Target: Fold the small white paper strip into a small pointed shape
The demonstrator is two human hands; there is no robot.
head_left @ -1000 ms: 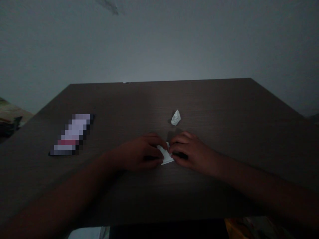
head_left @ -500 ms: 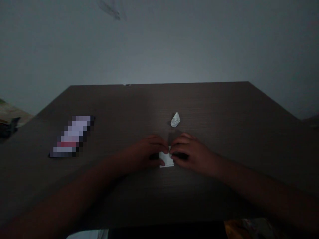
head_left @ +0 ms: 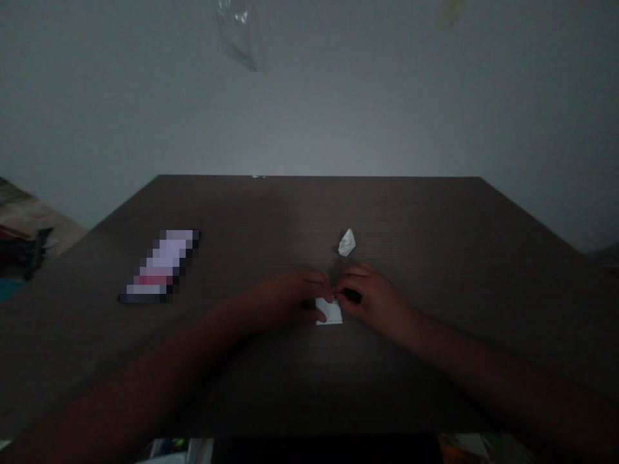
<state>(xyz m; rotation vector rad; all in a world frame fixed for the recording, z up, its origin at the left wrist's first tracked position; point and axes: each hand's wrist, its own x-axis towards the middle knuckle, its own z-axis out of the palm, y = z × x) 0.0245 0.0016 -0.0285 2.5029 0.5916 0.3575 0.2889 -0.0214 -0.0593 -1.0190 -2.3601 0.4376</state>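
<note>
On the left of a dark wood-grain tabletop (head_left: 416,222), a dark-edged phone (head_left: 162,261) lies face up at a slant; its screen is pixelated into pale blocks with a pinkish band, so any writing on it is unreadable. To its right, a small white scrap (head_left: 258,176) sits at the far edge, against the grey wall (head_left: 358,116). The left hand (head_left: 296,296) reaches in low, palm down, its grip loose, with thumb and fingers apart and their tips resting on a small piece of white paper (head_left: 331,312). That paper lies flat between the hands, partly covered by fingers. A folded white paper shape (head_left: 347,243) stands just beyond, apart from the hands. The right hand (head_left: 376,293) comes in from the right, its fingers curled, thumb and forefinger pinching the paper's far right corner.
</note>
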